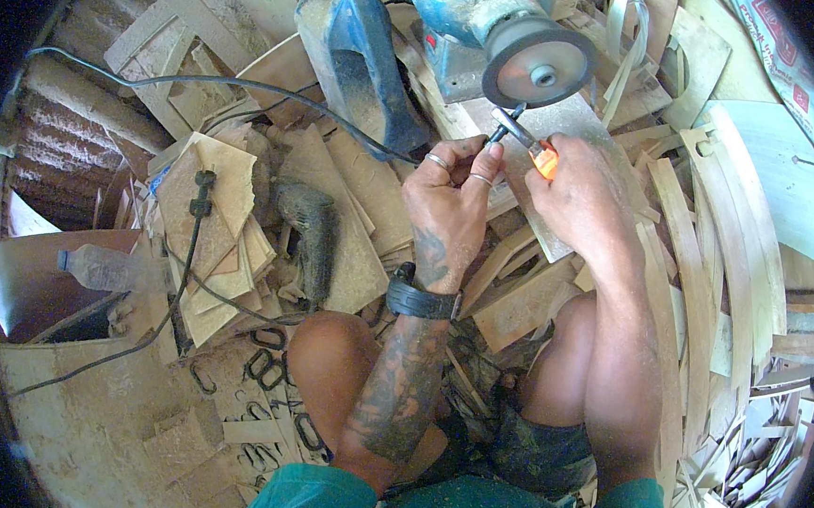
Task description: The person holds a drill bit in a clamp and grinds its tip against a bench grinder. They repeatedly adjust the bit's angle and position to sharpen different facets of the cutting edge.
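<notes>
Gripping one small metal tool (515, 128), both hands (448, 200) (576, 195), beside grinder wheel (536, 72).

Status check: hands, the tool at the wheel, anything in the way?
Left hand and right hand both shut on metal tool. Tip at grinder wheel. Black cable close left.

A small tool (519, 130) with a bright metal head and an orange handle sat in the upper centre of the frame, gripped between both hands. Its metal end pointed up and to the left, just under the grinding disc (536, 70); whether the two touched could not be told. The orange part showed only as a sliver by the right fingers. The grey, round disc faced the camera, mounted on a blue motor housing.
</notes>
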{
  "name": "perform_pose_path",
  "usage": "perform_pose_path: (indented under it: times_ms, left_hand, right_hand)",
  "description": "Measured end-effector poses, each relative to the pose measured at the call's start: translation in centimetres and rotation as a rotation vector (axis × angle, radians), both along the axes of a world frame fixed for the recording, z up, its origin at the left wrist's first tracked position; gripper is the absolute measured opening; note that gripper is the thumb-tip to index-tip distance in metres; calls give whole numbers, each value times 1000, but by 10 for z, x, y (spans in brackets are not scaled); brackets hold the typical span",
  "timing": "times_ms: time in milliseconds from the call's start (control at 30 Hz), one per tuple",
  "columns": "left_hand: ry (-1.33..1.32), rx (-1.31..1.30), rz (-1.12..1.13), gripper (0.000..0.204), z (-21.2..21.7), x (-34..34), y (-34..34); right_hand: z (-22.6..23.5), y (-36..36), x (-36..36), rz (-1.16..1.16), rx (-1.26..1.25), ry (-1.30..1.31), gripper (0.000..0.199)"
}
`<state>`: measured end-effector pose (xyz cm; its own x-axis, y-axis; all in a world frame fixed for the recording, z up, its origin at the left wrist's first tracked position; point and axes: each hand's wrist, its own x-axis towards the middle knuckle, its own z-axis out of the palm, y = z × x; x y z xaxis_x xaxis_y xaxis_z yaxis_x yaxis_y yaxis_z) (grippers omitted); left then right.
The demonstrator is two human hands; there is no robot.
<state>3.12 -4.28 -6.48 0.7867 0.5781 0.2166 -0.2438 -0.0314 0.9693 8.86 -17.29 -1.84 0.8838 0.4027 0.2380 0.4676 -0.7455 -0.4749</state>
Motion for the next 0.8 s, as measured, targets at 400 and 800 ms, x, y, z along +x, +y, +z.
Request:
perform_pose_path:
  times_ms: [400,800]
  left_hand:
    - [19,24,-1,20,0,-3,1]
    - [-4,11,-15,20,-2,-2,3]
  right_hand:
    - [1,0,1,-1,-42,34,24]
    - [7,2,-1,-15,-61,76,27]
